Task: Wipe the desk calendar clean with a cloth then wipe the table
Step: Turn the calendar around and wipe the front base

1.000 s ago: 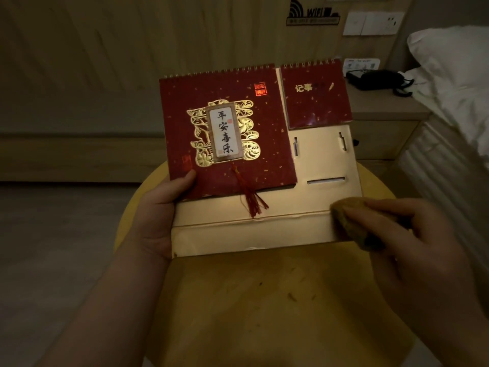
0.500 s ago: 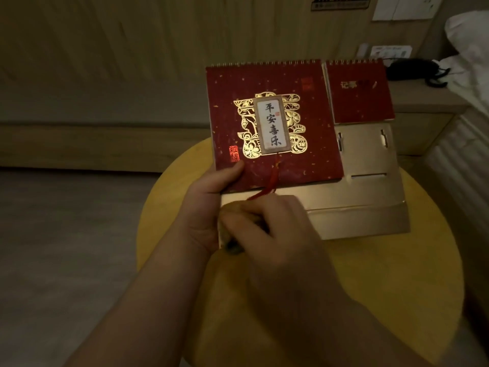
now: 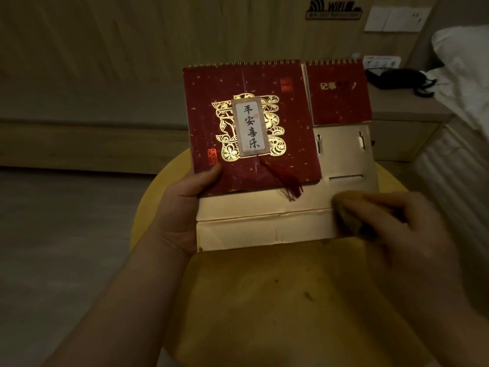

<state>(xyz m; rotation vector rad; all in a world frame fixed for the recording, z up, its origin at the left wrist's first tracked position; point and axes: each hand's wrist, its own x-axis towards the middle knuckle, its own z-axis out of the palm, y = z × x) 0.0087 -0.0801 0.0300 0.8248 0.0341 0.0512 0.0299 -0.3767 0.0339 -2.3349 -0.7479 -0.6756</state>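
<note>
Calendar (image 3: 254,133) stands on round yellow table (image 3: 277,300), tilted back. Left hand (image 3: 182,210) grips its near-left corner, thumb on the red cover, fingers behind. Right hand (image 3: 391,229), blurred, fingers bunched, presses cloth (image 3: 346,213) on the gold base at its right end. Red tassel (image 3: 285,181) hangs over the base between the hands. Small red notepad (image 3: 340,94) sits on the calendar's far right.

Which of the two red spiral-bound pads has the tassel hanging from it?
The larger red pad, on the left by the left hand. It carries the gold emblem and the red tassel; the smaller red pad beside it has none.
</note>
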